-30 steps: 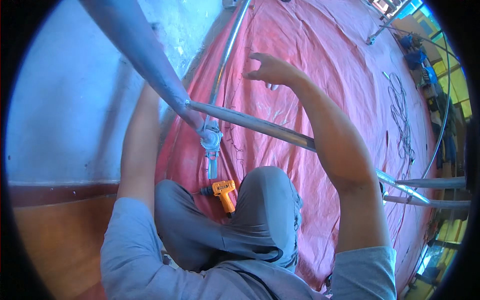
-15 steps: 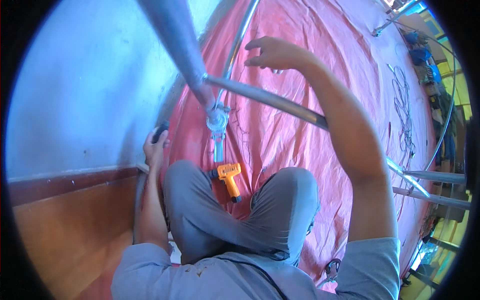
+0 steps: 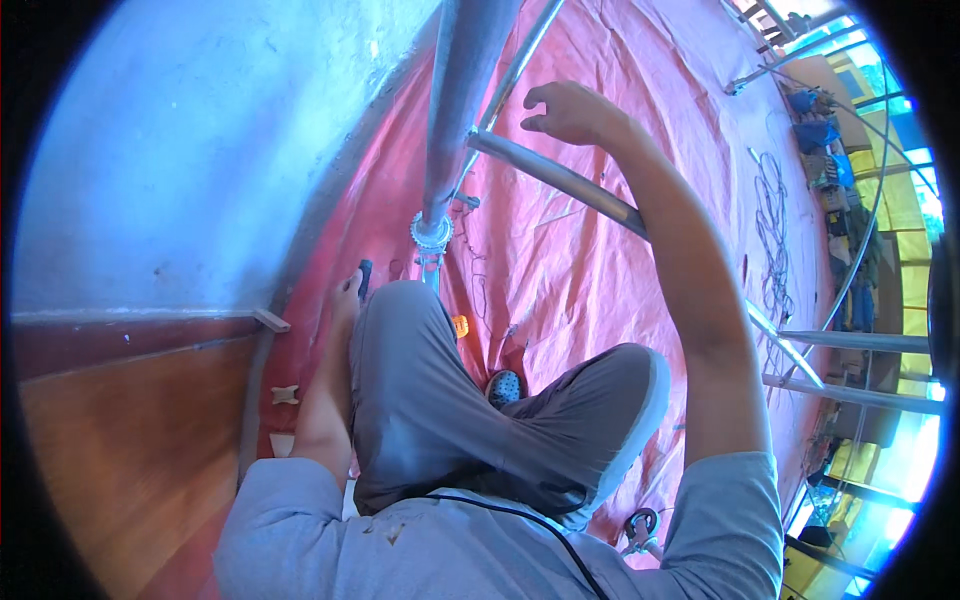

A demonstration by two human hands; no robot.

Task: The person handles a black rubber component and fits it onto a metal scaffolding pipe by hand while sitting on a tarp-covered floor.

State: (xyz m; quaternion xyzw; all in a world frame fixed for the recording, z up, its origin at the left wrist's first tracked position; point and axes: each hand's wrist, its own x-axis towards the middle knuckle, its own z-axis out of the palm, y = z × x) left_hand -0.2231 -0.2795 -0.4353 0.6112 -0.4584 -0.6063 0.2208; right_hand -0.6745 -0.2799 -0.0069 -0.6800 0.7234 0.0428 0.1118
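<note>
My left hand (image 3: 347,288) is low beside my left knee, by the wall, closed on a small dark object (image 3: 366,272). The knee is close to it, and I cannot make out the object's kind. My right hand (image 3: 572,112) is raised beyond a grey metal crossbar (image 3: 560,178), with the forearm passing over the bar's end. Its fingers are bent, a gap shows between thumb and forefinger, and nothing is visible in it. Between the hands a thick upright metal pole (image 3: 455,110) stands on a threaded collar (image 3: 432,232). Only a bit of an orange power drill (image 3: 460,326) shows past my knee.
Wrinkled red sheeting (image 3: 600,290) covers the floor. A pale blue wall (image 3: 200,180) with brown lower boarding (image 3: 150,430) rises at left. A tangled cable (image 3: 772,235) lies at right, near more metal tubes (image 3: 850,342). A caster wheel (image 3: 641,522) sits by my right hip.
My left knee has risen and now hides most of the drill; a shoe has come into view. My right hand's fingers have curled in. The view has shifted, with the pole appearing further right.
</note>
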